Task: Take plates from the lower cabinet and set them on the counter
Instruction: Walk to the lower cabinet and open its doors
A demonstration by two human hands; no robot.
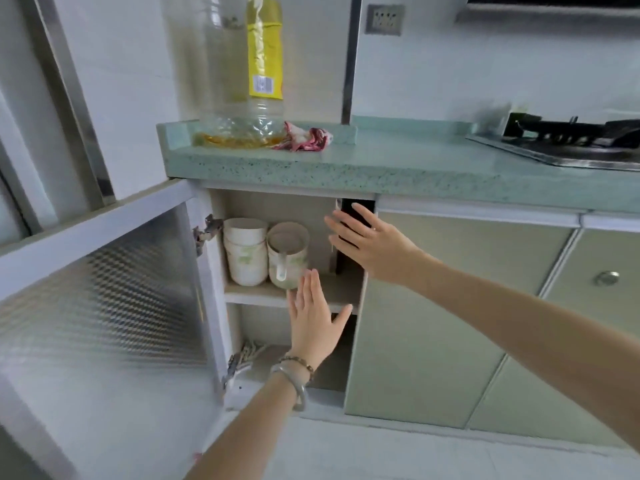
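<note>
The lower cabinet (356, 299) stands open under the green counter (398, 157). Its upper shelf (256, 292) holds two stacks of white bowls or cups lying on their side (244, 252) (287, 258); no flat plates show. My left hand (313, 320), with bracelets on the wrist, is flat and open in front of the shelf edge, just below the right stack. My right hand (372, 244) is open, fingers spread, at the cabinet's upper right opening. Neither hand holds anything.
The cabinet door (104, 306) swings wide to the left. A big oil bottle (242, 71) and a crumpled red-white wrapper (306, 138) sit on the counter's left end. A gas stove (568, 140) is at the right. Chopsticks or utensils (252, 351) lie on the lower shelf.
</note>
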